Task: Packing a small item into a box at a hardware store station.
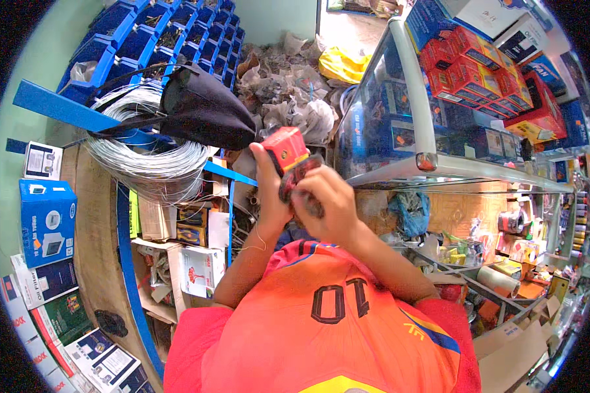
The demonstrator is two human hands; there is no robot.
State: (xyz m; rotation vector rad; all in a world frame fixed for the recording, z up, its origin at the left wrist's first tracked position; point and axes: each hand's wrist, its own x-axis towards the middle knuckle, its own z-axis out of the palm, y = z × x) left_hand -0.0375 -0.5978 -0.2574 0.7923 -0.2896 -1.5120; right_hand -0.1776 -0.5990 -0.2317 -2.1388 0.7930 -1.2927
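In front of my chest, my left hand (270, 190) grips a small red box (284, 148) with a yellow lower edge. Its thumb stands up along the box's left side. My right hand (329, 202) has its fingers curled round a dark, shiny, rounded thing (297, 177) just below the box. That dark thing has a reddish tint and touches or nearly touches the box; its kind is too blurred to tell, and my fingers hide part of it.
To the left, a coil of silver wire (144, 177) and a black bag (206, 108) hang on a blue metal frame (65, 105). Blue parts bins (105, 59) rise behind. At right stands a glass display case (380, 131) topped with red boxes (469, 69). Plastic bags (301, 108) pile up ahead.
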